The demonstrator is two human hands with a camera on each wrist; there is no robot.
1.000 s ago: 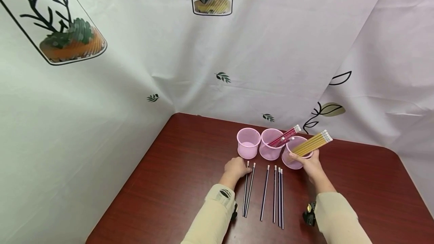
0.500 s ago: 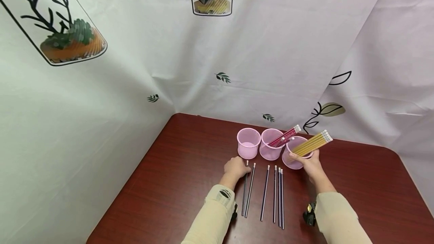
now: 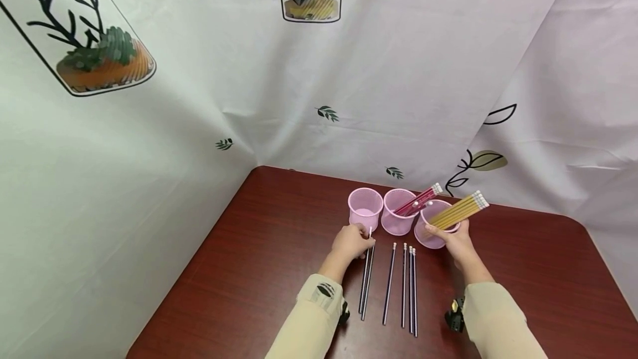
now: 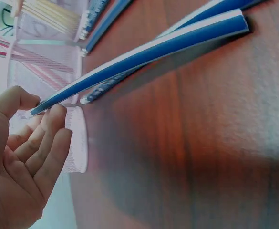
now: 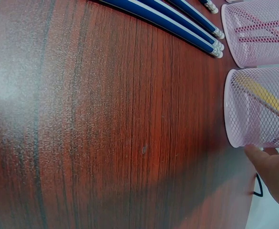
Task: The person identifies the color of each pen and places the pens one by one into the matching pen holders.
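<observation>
Between thumb and fingertips my left hand (image 3: pixel 350 242) pinches a blue-and-white striped pencil (image 4: pixel 139 59) near its eraser end. That pencil slants down toward the table, over another blue pencil (image 4: pixel 113 85) in the left wrist view. Just beyond the left hand stands a pink mesh pencil cup (image 3: pixel 362 220) with nothing seen inside. My right hand (image 3: pixel 458 244) grips the side of the right-hand pink mesh cup (image 3: pixel 425 238), which holds several yellow pencils (image 3: pixel 454 213) leaning right. Part of that hand is hidden behind the cup.
The middle pink cup (image 3: pixel 396 227) holds several red pencils (image 3: pixel 416 204) and stands between the other two. To the right of the left hand, several blue pencils (image 3: pixel 404 287) lie lengthwise on the brown table (image 3: pixel 279 226). A patterned white cloth (image 3: pixel 413 87) hangs behind.
My left hand has moved slightly forward and right, and now pinches the leftmost blue pencil with its eraser end raised toward the left cup. The right hand has kept its hold on the cup.
</observation>
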